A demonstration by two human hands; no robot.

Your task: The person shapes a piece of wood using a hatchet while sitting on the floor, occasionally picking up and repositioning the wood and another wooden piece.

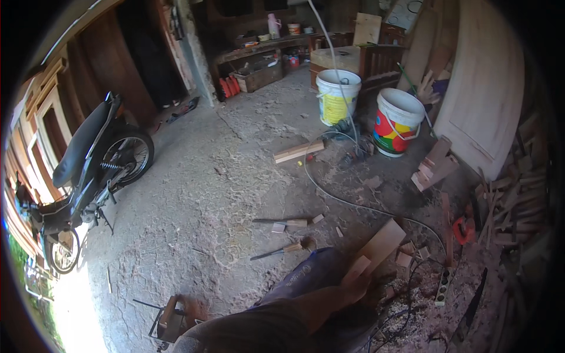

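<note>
My right hand (353, 287) is closed on the near end of a pale wooden board (384, 240), which slants up to the right. A short reddish piece of wood (357, 268) lies along the board by the fingers. The dark trouser leg (315, 270) is bent beside it. At the lower left, a brown blur that looks like my left hand (194, 309) is beside a dark metal tool with a wooden part (168, 317); its fingers are smeared. On the floor ahead lie a brush with a wooden handle (303, 244) and a chisel-like tool (282, 222).
Two paint buckets, one yellow-labelled (335, 106) and one multicoloured (394, 126), stand ahead. A grey cable (359, 206) curves over the rough floor to a power strip (442, 289). Wood scraps (518, 206) pile at the right, near a red-handled saw (464, 230). A motorcycle (94, 153) stands left.
</note>
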